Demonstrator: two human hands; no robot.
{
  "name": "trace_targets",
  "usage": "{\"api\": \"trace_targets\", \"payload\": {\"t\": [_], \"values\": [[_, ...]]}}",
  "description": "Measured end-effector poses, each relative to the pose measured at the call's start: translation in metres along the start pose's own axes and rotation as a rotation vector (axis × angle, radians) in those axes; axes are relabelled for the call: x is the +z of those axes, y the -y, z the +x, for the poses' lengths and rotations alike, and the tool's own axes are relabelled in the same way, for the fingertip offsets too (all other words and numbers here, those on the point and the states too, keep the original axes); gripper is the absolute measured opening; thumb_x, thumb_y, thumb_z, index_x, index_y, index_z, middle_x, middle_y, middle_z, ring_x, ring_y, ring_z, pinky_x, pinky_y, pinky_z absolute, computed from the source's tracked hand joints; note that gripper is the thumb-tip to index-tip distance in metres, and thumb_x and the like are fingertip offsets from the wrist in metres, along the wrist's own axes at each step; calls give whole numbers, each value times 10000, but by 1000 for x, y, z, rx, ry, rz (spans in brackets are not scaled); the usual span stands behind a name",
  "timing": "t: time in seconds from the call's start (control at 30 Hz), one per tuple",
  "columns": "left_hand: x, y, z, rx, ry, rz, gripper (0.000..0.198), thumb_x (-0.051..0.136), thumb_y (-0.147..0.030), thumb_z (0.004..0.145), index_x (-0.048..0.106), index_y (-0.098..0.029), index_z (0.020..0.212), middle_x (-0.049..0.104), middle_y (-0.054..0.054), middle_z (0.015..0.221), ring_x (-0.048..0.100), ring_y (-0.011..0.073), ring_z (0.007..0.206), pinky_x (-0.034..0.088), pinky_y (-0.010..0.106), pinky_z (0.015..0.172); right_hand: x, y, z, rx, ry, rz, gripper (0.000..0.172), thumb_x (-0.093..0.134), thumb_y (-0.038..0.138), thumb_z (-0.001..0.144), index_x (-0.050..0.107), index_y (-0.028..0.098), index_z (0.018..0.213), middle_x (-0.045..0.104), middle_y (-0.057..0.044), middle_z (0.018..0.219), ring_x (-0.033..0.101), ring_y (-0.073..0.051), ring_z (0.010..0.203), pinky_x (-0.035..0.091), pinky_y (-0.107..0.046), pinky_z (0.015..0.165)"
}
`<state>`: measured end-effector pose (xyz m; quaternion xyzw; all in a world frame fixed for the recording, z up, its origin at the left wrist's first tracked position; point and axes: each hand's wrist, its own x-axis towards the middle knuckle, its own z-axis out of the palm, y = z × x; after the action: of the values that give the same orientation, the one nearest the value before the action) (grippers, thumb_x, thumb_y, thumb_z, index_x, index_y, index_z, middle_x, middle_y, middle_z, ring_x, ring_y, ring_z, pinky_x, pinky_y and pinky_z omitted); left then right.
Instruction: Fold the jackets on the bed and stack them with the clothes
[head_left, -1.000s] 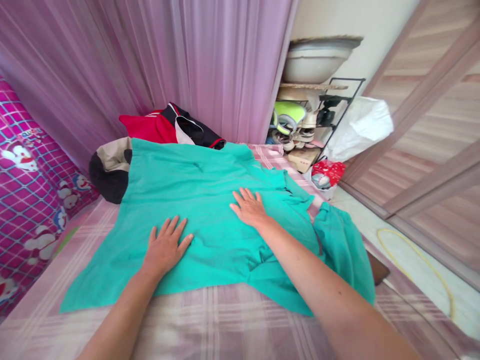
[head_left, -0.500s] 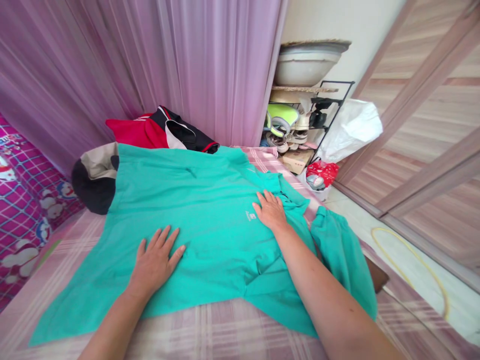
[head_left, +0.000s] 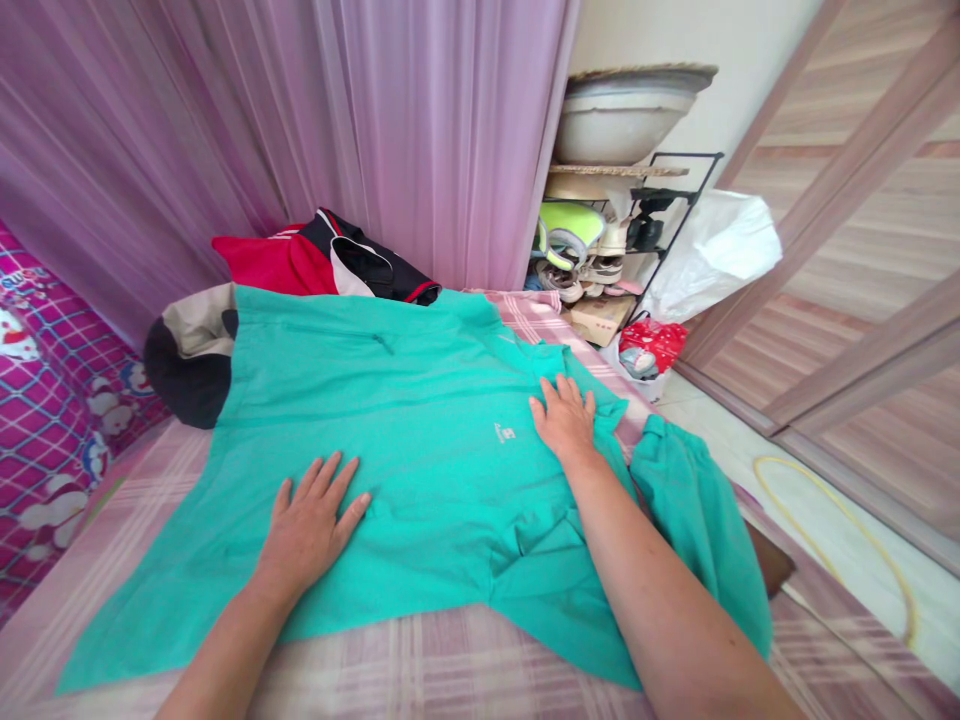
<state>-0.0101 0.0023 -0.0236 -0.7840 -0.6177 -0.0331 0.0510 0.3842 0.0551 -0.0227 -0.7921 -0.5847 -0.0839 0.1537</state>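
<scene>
A teal garment (head_left: 427,430) with a small white logo lies spread over a pink and white plaid cloth (head_left: 420,670). My left hand (head_left: 307,520) rests flat on its lower left part, fingers spread. Flat on the upper right part, near the collar and to the right of the logo, is my right hand (head_left: 566,420), its fingers also apart. Creases run through the fabric below my right hand. One sleeve (head_left: 705,510) lies to the right of my right forearm, which hides part of the garment.
Red and navy clothing (head_left: 300,258) and a black and beige item (head_left: 191,360) lie behind the garment. A shoe rack (head_left: 664,250), a white bag (head_left: 720,250) and a yellow loop (head_left: 847,500) on the floor are at right. Purple curtain (head_left: 420,130) hangs behind.
My right hand has slid to the right across the garment, away from the logo, and the collar and sleeve have shifted slightly right. My left hand has stayed in place.
</scene>
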Motion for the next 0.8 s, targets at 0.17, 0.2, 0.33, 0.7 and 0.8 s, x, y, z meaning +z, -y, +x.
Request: {"api": "trace_targets", "payload": {"t": [0.17, 0.2, 0.33, 0.7, 0.8], "values": [[-4, -3, 0, -4, 16, 15, 578, 379, -495, 972, 443, -282, 1506, 396, 70, 1590, 349, 316, 1474, 300, 598, 1166, -5, 22, -7, -271, -58, 82, 554, 331, 404, 1015, 465, 185, 1507, 377, -124, 1599, 268, -291, 1484, 204, -499, 1196], [-5, -4, 0, -5, 22, 21, 580, 377, -494, 974, 440, -277, 1508, 395, 71, 1591, 348, 315, 1474, 296, 597, 1168, -5, 26, -9, -311, -6, 79, 553, 343, 418, 1015, 461, 203, 1510, 371, -111, 1604, 272, -283, 1485, 214, -485, 1195], [-7, -5, -1, -5, 37, 25, 588, 368, -502, 980, 431, -265, 1514, 386, 72, 1597, 339, 313, 1479, 286, 593, 1175, -1, 32, -14, -354, 215, 37, 559, 386, 473, 1004, 429, 276, 1525, 373, -84, 1607, 319, -280, 1469, 249, -514, 1173], [-10, -3, 0, -23, 76, -35, 591, 358, -544, 974, 447, -297, 1503, 390, 59, 1597, 329, 304, 1485, 277, 588, 1180, -6, 47, -21, -479, 246, 60, 531, 373, 469, 1014, 473, 279, 1499, 328, -88, 1626, 281, -288, 1493, 231, -550, 1183], [-16, 2, 9, -22, 112, -79, 571, 328, -555, 976, 510, -309, 1459, 437, 52, 1572, 368, 292, 1467, 305, 575, 1170, -4, 49, -23, -464, 259, 59, 525, 368, 460, 1016, 468, 288, 1502, 316, -79, 1632, 278, -285, 1495, 244, -547, 1179]]}}
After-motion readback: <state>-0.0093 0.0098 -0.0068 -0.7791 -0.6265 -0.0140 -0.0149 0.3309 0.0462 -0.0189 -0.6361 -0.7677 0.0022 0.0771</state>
